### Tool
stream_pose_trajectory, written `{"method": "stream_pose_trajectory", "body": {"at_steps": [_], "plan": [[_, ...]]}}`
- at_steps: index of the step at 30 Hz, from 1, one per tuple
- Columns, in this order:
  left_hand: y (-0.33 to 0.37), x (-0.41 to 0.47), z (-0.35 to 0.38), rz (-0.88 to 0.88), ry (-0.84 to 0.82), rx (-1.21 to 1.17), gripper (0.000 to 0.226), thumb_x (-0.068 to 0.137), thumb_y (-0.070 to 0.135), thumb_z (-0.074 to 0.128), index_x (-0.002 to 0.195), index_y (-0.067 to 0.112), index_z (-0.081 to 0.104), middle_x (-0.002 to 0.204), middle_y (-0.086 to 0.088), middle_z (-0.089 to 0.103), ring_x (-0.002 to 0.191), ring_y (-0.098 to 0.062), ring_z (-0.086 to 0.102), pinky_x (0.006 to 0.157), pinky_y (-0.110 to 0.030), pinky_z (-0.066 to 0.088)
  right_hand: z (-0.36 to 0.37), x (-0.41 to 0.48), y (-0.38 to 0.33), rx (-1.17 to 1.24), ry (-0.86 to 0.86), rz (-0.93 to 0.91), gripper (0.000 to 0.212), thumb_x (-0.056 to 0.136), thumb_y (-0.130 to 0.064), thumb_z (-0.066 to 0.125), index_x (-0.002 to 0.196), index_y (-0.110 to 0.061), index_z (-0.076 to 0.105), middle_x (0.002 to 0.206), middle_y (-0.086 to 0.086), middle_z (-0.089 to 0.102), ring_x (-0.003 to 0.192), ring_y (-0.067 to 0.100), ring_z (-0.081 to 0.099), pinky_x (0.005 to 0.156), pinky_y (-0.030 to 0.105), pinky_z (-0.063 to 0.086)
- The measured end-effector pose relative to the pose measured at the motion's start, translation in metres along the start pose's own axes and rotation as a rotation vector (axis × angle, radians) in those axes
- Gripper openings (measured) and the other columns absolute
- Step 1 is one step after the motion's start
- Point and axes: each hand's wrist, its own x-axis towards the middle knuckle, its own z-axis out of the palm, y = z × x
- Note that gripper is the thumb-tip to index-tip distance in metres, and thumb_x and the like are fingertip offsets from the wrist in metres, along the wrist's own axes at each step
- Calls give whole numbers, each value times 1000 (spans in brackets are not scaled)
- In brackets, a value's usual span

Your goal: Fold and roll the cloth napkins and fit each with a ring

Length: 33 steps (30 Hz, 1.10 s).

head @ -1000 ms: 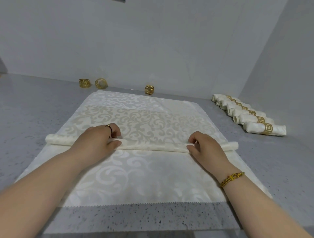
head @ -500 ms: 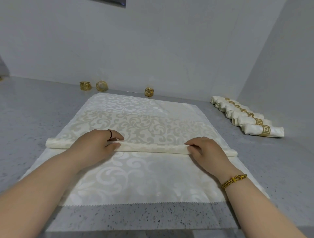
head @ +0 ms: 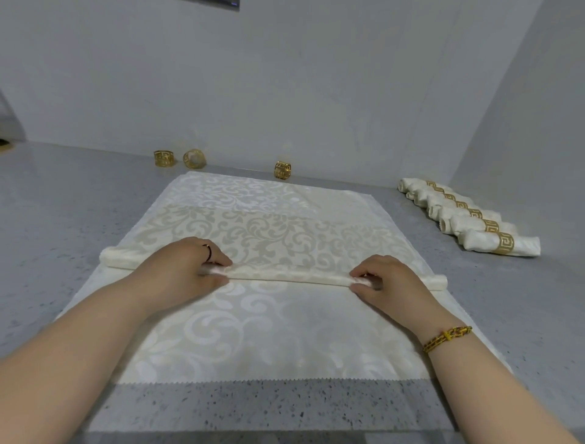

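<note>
Two hands on a half-rolled napkin
The left hand (head: pixel 180 272) and right hand (head: pixel 391 282) each grip the rolled part of the cream napkin (head: pixel 269 329), which lies spread on the tabletop (head: pixel 47 222); three loose rings (head: pixel 282 170) stand beyond it.

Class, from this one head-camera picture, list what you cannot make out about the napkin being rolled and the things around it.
Head view only.
The napkin roll under the left hand and right hand: hidden by the hands.
The finished rolls: far ones overlap, count unsure.
The dark object on the wall: cut by the top edge.
</note>
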Motion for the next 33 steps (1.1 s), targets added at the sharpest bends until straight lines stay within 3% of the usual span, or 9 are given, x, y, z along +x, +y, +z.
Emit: {"method": "stream_pose_trajectory", "body": {"at_steps": [4, 8, 11, 14, 19, 22, 26, 30, 33], "plan": [[2, 1, 0, 20, 85, 38, 22, 88, 27, 56, 108, 24, 64, 100, 8, 66, 97, -10, 56, 77, -16, 36, -1, 1, -3, -7, 34, 23, 16, 88, -14, 55, 99, -10, 66, 89, -6, 60, 85, 7, 46, 68, 11, 31], [3, 0, 2, -37, 66, -37, 16, 88, 30, 55, 103, 31, 53, 94, 7, 58, 93, -12, 52, 74, -19, 36, 0, 0, -2, 57, 45, 80, 13, 90, -15, 52, 100, -16, 59, 74, -14, 51, 73, 10, 49, 63, 15, 35], [6, 1, 4, -11, 89, 38, 14, 87, 30, 56, 95, 32, 45, 93, 9, 54, 93, -14, 50, 78, -21, 34, 4, 2, -4, -31, 57, 20, 4, 87, -10, 55, 87, -14, 55, 74, -10, 49, 79, 14, 44, 64, 14, 33], [7, 1, 3, 52, 128, 70, 9, 86, 25, 59, 95, 23, 60, 90, 11, 55, 94, -14, 55, 79, -19, 33, 6, 2, -3, -63, 55, -14, 6, 85, -6, 56, 82, -7, 62, 82, 1, 56, 83, 15, 44, 66, 18, 28], [3, -1, 1, 40, 11, 37, 22, 79, 36, 66, 99, 32, 59, 95, 20, 50, 95, -1, 46, 75, -2, 31, -2, -3, 0, 25, -26, -13, 10, 79, -22, 67, 86, -18, 60, 76, -19, 47, 75, -2, 42, 68, 8, 33], [3, 1, 1, 15, 7, 66, 25, 83, 37, 61, 105, 27, 63, 101, 15, 55, 99, -5, 49, 82, -13, 35, -2, 0, 0, -16, -13, 7, 9, 83, -24, 62, 86, -15, 63, 74, -18, 49, 72, -4, 42, 66, 7, 33], [8, -1, 1, -9, -19, 45, 17, 88, 38, 51, 99, 30, 61, 99, 13, 60, 93, -7, 52, 82, -20, 41, -1, -1, -3, 23, -17, 58, 12, 89, -23, 53, 78, -20, 57, 73, -14, 52, 69, 1, 46, 63, 11, 33], [10, -1, 3, -16, 19, 72, 25, 89, 38, 49, 113, 30, 55, 111, 9, 60, 101, -11, 53, 84, -22, 39, 2, 1, -7, -66, -22, 56, 12, 92, -25, 47, 96, -17, 56, 77, -9, 50, 78, 12, 46, 60, 20, 31], [12, 2, 8, 40, 134, 127, 33, 87, 33, 56, 118, 23, 55, 110, 6, 59, 105, -14, 52, 81, -20, 33, 4, 2, -7, -140, 21, 28, 19, 89, -20, 54, 104, -10, 54, 87, -2, 51, 85, 15, 44, 68, 22, 28]]}}
